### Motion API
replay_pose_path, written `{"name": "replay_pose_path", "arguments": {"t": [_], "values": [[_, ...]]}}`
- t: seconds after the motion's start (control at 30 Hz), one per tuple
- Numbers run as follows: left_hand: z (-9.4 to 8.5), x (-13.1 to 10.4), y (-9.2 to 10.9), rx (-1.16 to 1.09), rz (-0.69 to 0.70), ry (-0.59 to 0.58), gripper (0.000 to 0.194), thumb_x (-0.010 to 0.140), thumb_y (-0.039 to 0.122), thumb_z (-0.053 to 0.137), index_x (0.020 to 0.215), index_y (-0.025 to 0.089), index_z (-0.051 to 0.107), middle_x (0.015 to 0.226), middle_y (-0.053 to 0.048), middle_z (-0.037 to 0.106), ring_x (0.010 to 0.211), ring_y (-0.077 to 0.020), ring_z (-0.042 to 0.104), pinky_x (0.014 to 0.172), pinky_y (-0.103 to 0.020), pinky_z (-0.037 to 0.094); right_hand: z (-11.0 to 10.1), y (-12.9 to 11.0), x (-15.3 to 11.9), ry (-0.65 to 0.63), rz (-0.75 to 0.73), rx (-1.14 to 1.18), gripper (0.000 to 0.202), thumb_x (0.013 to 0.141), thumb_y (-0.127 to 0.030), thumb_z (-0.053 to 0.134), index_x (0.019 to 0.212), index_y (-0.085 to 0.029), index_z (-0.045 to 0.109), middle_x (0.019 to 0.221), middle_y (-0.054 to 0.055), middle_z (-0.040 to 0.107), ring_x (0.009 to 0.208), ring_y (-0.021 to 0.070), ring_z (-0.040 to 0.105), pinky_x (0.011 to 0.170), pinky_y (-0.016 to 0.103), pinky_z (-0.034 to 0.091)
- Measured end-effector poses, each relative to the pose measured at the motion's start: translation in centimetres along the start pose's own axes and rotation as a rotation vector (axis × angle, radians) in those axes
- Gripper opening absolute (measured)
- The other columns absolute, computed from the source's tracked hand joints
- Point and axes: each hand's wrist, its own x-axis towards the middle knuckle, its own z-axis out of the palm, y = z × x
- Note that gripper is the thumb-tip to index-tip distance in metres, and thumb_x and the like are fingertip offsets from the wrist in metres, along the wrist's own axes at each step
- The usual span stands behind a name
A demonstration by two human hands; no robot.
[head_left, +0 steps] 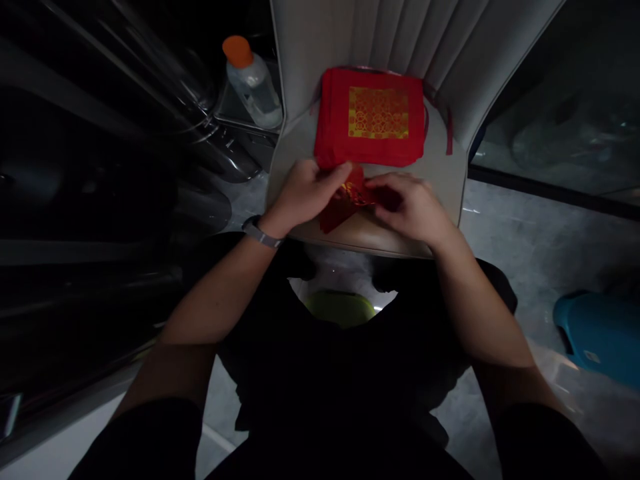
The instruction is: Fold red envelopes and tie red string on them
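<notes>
Between my hands is a red piece of paper with gold print (354, 193), bent and tilted over the front part of a pale chair seat (445, 180). My left hand (305, 193) wears a grey wristband and pinches the paper's left side with thumb and forefinger. On the other side, my right hand (413, 203) has its fingers closed on the paper's right edge. Just beyond my hands lies a stack of red sheets (335, 120) with a gold patterned panel on top. What kind of paper item it is, I cannot make out in the dim light.
A clear bottle with an orange cap (255, 87) stands left of the chair. Shiny black surfaces (100, 167) fill the left side. A blue plastic object (600, 333) is on the floor at right. Something yellow-green (340, 307) shows below, between my legs.
</notes>
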Motion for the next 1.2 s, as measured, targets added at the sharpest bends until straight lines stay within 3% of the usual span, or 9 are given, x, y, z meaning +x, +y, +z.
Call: {"name": "replay_pose_path", "arguments": {"t": [0.13, 0.27, 0.33, 0.4, 0.53, 0.63, 0.77, 0.97, 1.2], "values": [[1.3, -0.3, -1.4, 0.351, 0.347, -0.022, 0.024, 0.101, 0.043, 0.074, 0.108, 0.02, 0.072, 0.109, -0.007, 0.074, 0.112, -0.0283, 0.073, 0.103, -0.041, 0.058, 1.1, 2.5, 0.4, 0.08, -0.036, -0.174, 0.04, 0.091, -0.037, 0.074, 0.131, -0.035, 0.071, 0.139, 0.006, 0.077, 0.155, 0.0426, 0.052, 0.136, 0.08, 0.012], [1.6, -0.5, -4.8, 0.614, 0.496, -0.189, 0.033, 0.09, 0.029, 0.086, 0.118, 0.02, 0.072, 0.126, -0.012, 0.071, 0.122, -0.0337, 0.068, 0.11, -0.048, 0.055, 3.4, 3.9, -0.3, 0.035, -0.089, -0.231, 0.08, 0.083, -0.048, 0.081, 0.155, -0.026, 0.057, 0.153, 0.014, 0.068, 0.154, 0.047, 0.051, 0.136, 0.08, 0.001], [1.5, -0.8, -6.2, 0.731, 0.537, -0.224, 0.032, 0.091, 0.027, 0.085, 0.12, 0.018, 0.074, 0.13, -0.016, 0.072, 0.127, -0.038, 0.067, 0.113, -0.054, 0.053, 4.9, 3.6, -0.9, 0.062, -0.093, -0.284, 0.087, 0.085, -0.053, 0.078, 0.162, -0.022, 0.051, 0.154, 0.017, 0.067, 0.151, 0.0451, 0.054, 0.137, 0.077, 0.008], [1.4, -1.2, -7.3, 0.787, 0.576, -0.232, 0.031, 0.095, 0.026, 0.081, 0.124, 0.017, 0.075, 0.13, -0.017, 0.074, 0.13, -0.0389, 0.067, 0.117, -0.057, 0.05, 6.5, 3.1, -1.3, 0.111, -0.048, -0.38, 0.085, 0.092, -0.057, 0.071, 0.164, -0.018, 0.05, 0.147, 0.019, 0.07, 0.143, 0.0435, 0.059, 0.132, 0.074, 0.025], [1.6, -1.8, -8.7, 0.738, 0.597, -0.205, 0.03, 0.101, 0.021, 0.075, 0.131, 0.017, 0.074, 0.127, -0.012, 0.078, 0.121, -0.0294, 0.073, 0.113, -0.046, 0.055, 9.1, 2.9, -1.3, 0.15, 0.111, -0.559, 0.076, 0.102, -0.054, 0.059, 0.165, -0.011, 0.051, 0.129, 0.021, 0.074, 0.122, 0.0409, 0.064, 0.107, 0.061, 0.048], [1.6, -1.9, -9.3, 0.696, 0.585, -0.134, 0.029, 0.105, 0.022, 0.072, 0.133, 0.018, 0.075, 0.125, -0.012, 0.079, 0.115, -0.0259, 0.075, 0.106, -0.041, 0.059, 9.6, 3.1, -0.9, 0.152, 0.181, -0.586, 0.072, 0.104, -0.05, 0.058, 0.164, -0.011, 0.052, 0.128, 0.02, 0.074, 0.117, 0.0372, 0.066, 0.101, 0.052, 0.053], [1.0, -1.8, -9.8, 0.677, 0.639, -0.041, 0.025, 0.105, 0.021, 0.071, 0.129, 0.019, 0.078, 0.125, -0.011, 0.079, 0.119, -0.0251, 0.075, 0.111, -0.043, 0.06, 9.2, 2.1, -0.3, 0.107, 0.319, -0.595, 0.067, 0.104, -0.045, 0.055, 0.164, -0.017, 0.053, 0.137, 0.018, 0.074, 0.109, 0.0337, 0.072, 0.089, 0.044, 0.06], [0.7, -1.8, -10.4, 0.74, 0.746, -0.028, 0.017, 0.104, 0.016, 0.07, 0.115, 0.018, 0.083, 0.123, -0.009, 0.082, 0.128, -0.0271, 0.073, 0.124, -0.053, 0.054, 9.1, -0.5, 0.2, 0.034, 0.413, -0.663, 0.078, 0.104, -0.04, 0.046, 0.176, -0.012, 0.031, 0.146, 0.024, 0.071, 0.095, 0.0356, 0.076, 0.08, 0.047, 0.064], [0.4, -2.1, -11.5, 0.736, 0.755, -0.035, 0.02, 0.104, 0.014, 0.068, 0.119, 0.016, 0.082, 0.128, -0.01, 0.082, 0.134, -0.0271, 0.072, 0.128, -0.056, 0.051, 9.9, 0.2, -0.1, 0.04, 0.421, -0.677, 0.08, 0.105, -0.039, 0.041, 0.179, -0.013, 0.022, 0.145, 0.024, 0.071, 0.092, 0.0337, 0.075, 0.079, 0.046, 0.064]]}}
